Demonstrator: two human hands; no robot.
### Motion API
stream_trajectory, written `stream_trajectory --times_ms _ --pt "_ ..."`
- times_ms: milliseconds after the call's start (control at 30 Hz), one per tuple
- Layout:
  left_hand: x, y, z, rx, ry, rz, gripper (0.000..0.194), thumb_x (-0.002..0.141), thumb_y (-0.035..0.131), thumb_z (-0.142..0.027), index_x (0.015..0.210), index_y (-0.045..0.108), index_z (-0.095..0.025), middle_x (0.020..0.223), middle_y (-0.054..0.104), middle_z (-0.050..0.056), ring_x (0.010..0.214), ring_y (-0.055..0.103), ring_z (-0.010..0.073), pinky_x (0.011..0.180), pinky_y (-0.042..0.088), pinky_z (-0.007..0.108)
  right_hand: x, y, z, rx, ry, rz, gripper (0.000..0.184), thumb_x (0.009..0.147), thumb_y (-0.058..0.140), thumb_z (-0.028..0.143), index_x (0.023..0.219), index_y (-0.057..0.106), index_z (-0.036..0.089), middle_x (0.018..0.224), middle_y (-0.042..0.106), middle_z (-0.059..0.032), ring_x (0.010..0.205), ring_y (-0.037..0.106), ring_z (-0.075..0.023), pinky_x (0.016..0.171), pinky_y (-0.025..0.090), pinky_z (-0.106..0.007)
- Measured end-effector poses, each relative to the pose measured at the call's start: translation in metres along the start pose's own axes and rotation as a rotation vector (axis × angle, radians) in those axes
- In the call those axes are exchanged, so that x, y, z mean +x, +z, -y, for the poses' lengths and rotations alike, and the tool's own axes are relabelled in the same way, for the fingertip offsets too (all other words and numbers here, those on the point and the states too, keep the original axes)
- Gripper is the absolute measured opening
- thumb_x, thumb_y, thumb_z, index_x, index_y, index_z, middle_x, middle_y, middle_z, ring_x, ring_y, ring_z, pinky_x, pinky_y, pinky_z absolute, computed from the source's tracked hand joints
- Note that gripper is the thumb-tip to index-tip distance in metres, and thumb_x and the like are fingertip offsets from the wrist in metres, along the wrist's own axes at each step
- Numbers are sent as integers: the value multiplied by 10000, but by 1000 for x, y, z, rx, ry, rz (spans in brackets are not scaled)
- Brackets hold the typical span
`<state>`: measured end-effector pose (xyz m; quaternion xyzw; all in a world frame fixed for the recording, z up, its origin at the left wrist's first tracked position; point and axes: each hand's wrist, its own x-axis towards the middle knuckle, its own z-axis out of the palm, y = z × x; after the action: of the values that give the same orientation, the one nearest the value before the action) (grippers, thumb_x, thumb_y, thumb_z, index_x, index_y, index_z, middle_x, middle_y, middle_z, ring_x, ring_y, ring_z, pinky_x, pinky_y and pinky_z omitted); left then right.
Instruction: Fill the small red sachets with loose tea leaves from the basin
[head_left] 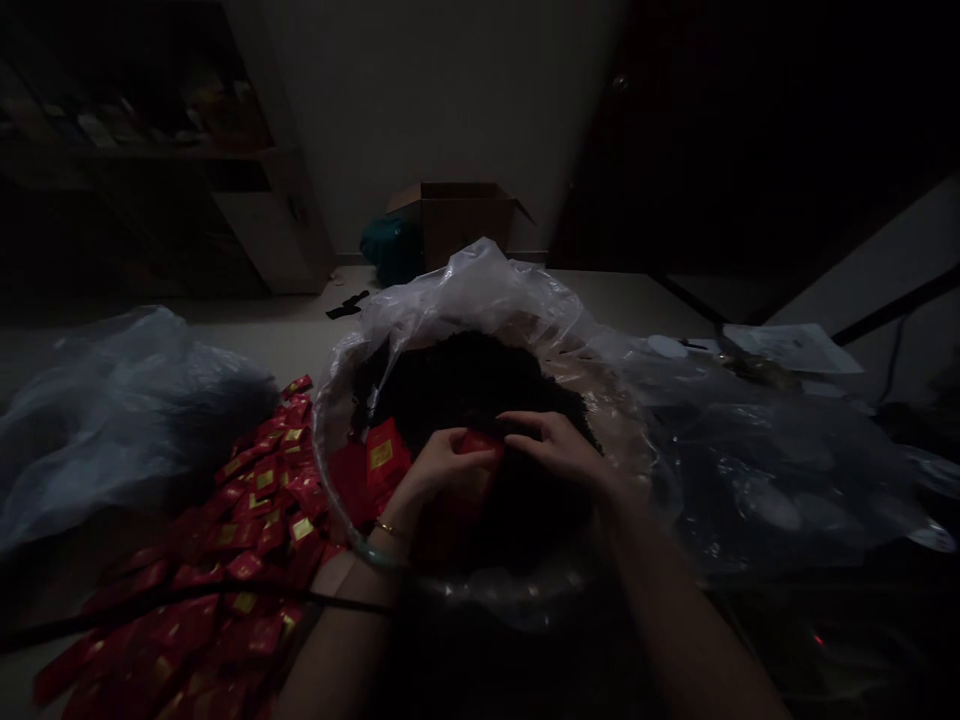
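Over a round tub lined with clear plastic (480, 275), my left hand (442, 465) grips a small red packet (480, 445) between thumb and fingers. My right hand (555, 447) is beside the packet's top, its thumb and fingers curled close to the edge; whatever they pinch is too dark to make out. Beneath both hands lies a heap of dark, loose, crumbly stuff (472, 375) resembling tea leaves. More red packets with gold squares (386, 455) rest inside the tub at its left side. A bangle and a thin bracelet circle my left wrist.
A large pile of red packets (262, 485) spreads left of the tub, beside a clear plastic bag (142, 400). To the right lies more clear plastic (772, 450). An open cardboard box (469, 220) and a teal bag (391, 250) stand by the wall. A dark cord (187, 590) crosses lower left.
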<state>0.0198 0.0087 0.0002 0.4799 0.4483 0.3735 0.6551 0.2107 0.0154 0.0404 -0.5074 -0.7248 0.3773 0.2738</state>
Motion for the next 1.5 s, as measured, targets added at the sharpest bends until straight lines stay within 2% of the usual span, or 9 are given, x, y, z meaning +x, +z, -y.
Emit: stream_trajectory --times_ms 67,133,200,267,400,667,1067,1267,1500 --pt "-1 -2 -2 -145 -63 51 475 600 770 -486 896 691 -123 768 722 52 658 651 181 644 489 269 1 -1 -2 31 0 -18 308 770 596 233 1062 692 221 1081 707 -31 1016 642 -249 905 490 -381" --pt "-1 -4 -4 -307 -180 124 556 690 643 -611 949 669 -119 802 726 94 659 676 219 662 511 328 2 0 -4 66 8 -33 313 772 595 246 1069 688 219 1095 702 -28 1032 636 -247 916 485 -382" --pt "-1 -5 -3 -426 -287 202 603 769 522 -643 1019 641 -107 845 725 139 665 692 257 679 520 380 2 0 -4 89 16 -49 318 773 595 254 1075 684 215 1095 702 -31 1026 639 -244 913 487 -376" --pt "0 -6 -2 -469 -327 242 592 804 493 -610 1070 617 -97 853 724 159 634 693 263 652 520 377 2 2 -4 100 24 -63 319 775 594 257 1078 682 206 1082 706 -39 1006 646 -244 902 491 -374" --pt "1 -6 3 -424 -308 224 563 826 472 -588 1055 612 -93 807 721 154 543 668 229 542 506 326 2 2 -2 135 43 -65 325 767 603 254 1075 680 188 1085 704 -49 1013 643 -242 918 481 -375" --pt "2 -8 1 -398 -327 227 569 871 384 -574 1063 606 -87 824 717 155 547 664 215 512 510 313 -3 -14 -2 227 121 -46 405 747 646 310 1137 651 201 1118 687 -63 1027 636 -246 898 501 -380" --pt "1 -6 -1 -414 -352 258 533 925 288 -503 1129 563 -94 807 715 131 535 666 211 494 516 306 1 -2 -3 149 33 -12 311 749 612 242 1046 692 192 1057 714 -40 1003 647 -254 905 488 -381" --pt "-1 -5 -4 -416 -337 247 518 904 355 -525 1110 576 -106 793 718 121 530 664 206 492 516 300 1 -2 -3 136 29 -2 311 754 606 249 1048 691 193 1053 715 -39 993 648 -257 892 491 -382" --pt "-1 -3 -7 -411 -344 245 515 910 339 -517 1079 585 -97 782 714 124 514 660 209 478 510 301 2 -1 -5 145 39 -14 303 753 614 242 1042 696 200 1061 712 -41 996 648 -255 904 486 -390"
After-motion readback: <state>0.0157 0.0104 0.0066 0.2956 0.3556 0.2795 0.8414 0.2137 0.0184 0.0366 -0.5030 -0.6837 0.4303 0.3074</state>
